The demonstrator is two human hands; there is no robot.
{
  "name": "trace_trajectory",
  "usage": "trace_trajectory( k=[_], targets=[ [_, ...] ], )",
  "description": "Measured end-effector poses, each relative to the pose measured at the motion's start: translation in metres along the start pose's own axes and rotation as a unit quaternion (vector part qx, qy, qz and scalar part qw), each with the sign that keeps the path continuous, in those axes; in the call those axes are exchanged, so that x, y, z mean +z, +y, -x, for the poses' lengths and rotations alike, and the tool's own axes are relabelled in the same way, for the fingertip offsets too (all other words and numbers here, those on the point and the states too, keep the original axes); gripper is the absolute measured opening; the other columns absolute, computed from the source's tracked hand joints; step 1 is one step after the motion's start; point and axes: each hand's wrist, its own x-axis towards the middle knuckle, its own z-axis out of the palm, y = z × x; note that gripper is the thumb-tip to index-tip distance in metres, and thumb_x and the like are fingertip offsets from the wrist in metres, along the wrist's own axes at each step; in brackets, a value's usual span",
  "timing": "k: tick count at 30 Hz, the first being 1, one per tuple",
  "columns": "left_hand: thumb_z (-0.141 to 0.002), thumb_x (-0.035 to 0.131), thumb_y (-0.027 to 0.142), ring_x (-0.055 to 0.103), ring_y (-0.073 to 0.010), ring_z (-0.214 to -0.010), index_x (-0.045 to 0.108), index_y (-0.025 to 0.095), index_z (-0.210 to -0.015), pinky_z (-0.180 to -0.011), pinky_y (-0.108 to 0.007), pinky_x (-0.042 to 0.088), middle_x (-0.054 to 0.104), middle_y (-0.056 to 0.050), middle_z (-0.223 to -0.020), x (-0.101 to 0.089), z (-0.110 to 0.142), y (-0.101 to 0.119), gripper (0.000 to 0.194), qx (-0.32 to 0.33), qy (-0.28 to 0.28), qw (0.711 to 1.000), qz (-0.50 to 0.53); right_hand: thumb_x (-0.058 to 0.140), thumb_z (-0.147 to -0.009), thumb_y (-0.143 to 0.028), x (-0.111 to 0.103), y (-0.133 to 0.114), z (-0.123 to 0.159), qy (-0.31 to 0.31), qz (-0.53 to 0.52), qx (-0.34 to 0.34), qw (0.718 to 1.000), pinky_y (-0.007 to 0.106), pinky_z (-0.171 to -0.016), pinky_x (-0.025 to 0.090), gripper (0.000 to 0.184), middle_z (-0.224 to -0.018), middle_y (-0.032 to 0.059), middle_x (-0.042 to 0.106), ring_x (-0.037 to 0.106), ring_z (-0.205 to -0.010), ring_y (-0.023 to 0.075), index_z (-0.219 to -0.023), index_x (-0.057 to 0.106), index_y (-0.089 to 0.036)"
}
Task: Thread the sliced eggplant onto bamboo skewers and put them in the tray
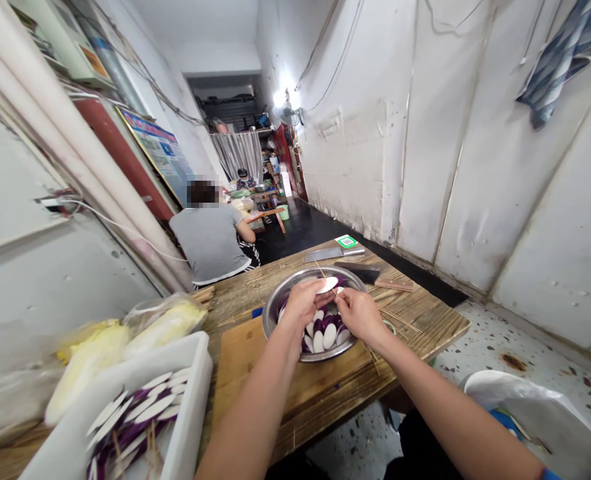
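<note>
Over a metal bowl point(270, 327) of purple-skinned eggplant slices point(329, 336), my left hand point(303, 300) is closed on an oval eggplant slice point(328, 285) with its white face up. Close beside it, my right hand point(359, 312) pinches a thin wooden skewer point(319, 268), whose far end sticks up past the slice. The skewer appears to run through or behind the slice; my fingers partly hide where they meet. The bowl rests partly on a wooden cutting board point(240, 363).
At the left stands a white bin point(203, 373) with skewered eggplant slices. Two cleavers, one metal-handled point(325, 254) and one wooden-handled point(395, 284), lie behind the bowl. Loose skewers point(400, 320) lie to its right. A lined bucket point(530, 393) stands lower right. A person point(208, 240) sits beyond the table.
</note>
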Motion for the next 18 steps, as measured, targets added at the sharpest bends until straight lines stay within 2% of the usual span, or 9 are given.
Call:
trace_trajectory(
  k=[5, 9, 11, 13, 15, 18],
  targets=[
    [-0.067, 0.065, 0.009, 0.064, -0.0183, -0.064, 0.066, 0.009, -0.075, -0.074, -0.035, 0.052, 0.068, -0.01, -0.073, 0.006, 0.002, -0.001, 0.008, -0.021, -0.007, 1.0, -0.019, 0.042, -0.081, -0.019, 0.0, 0.005, -0.005, 0.005, -0.028, -0.004, 1.0, 0.021, -0.057, 0.034, 0.023, -0.066, 0.0043, 0.065, 0.057, -0.061, 0.0134, -0.071, 0.062, -0.016],
    [-0.071, 0.064, 0.016, 0.065, -0.0193, -0.071, 0.065, 0.01, -0.08, -0.075, -0.038, 0.051, 0.068, -0.012, -0.083, 0.005, 0.001, 0.001, 0.011, -0.036, -0.019, 0.999, -0.008, 0.042, -0.08, -0.02, 0.001, 0.008, -0.009, 0.031, -0.059, 0.021, 0.998, 0.021, -0.053, 0.032, 0.023, -0.06, 0.0034, 0.061, 0.053, -0.055, 0.0127, -0.065, 0.059, -0.016],
    [-0.074, 0.063, 0.022, 0.064, -0.02, -0.077, 0.064, 0.012, -0.085, -0.076, -0.038, 0.05, 0.067, -0.013, -0.088, 0.0, -0.002, 0.005, 0.015, 0.001, 0.021, 0.999, -0.033, 0.041, -0.081, -0.022, 0.001, 0.009, -0.009, 0.055, -0.077, 0.029, 0.995, 0.021, -0.051, 0.031, 0.024, -0.058, 0.003, 0.06, 0.051, -0.053, 0.0126, -0.066, 0.058, -0.016],
    [-0.074, 0.062, 0.022, 0.064, -0.0202, -0.08, 0.065, 0.013, -0.087, -0.077, -0.035, 0.049, 0.067, -0.012, -0.087, -0.007, -0.007, 0.012, 0.016, 0.062, 0.08, 0.987, -0.128, 0.04, -0.082, -0.024, 0.001, 0.01, -0.006, 0.078, -0.093, 0.034, 0.992, 0.022, -0.05, 0.031, 0.026, -0.057, 0.0028, 0.059, 0.05, -0.052, 0.0126, -0.067, 0.058, -0.016],
    [-0.071, 0.063, 0.018, 0.062, -0.0214, -0.085, 0.067, 0.015, -0.082, -0.081, -0.033, 0.046, 0.067, -0.011, -0.085, -0.012, -0.013, 0.018, 0.012, 0.115, 0.116, 0.939, -0.302, 0.039, -0.083, -0.025, 0.002, 0.01, -0.004, 0.094, -0.112, 0.037, 0.989, 0.022, -0.051, 0.032, 0.026, -0.058, 0.0024, 0.059, 0.05, -0.052, 0.0127, -0.068, 0.059, -0.016],
    [-0.064, 0.066, 0.012, 0.059, -0.0245, -0.094, 0.068, 0.016, -0.067, -0.085, -0.031, 0.041, 0.068, -0.011, -0.084, -0.014, -0.023, 0.023, 0.005, 0.122, 0.116, 0.799, -0.577, 0.041, -0.082, -0.026, 0.003, 0.012, -0.002, 0.105, -0.133, 0.042, 0.985, 0.022, -0.053, 0.033, 0.024, -0.058, 0.0019, 0.059, 0.05, -0.053, 0.013, -0.07, 0.059, -0.016]
  ],
)
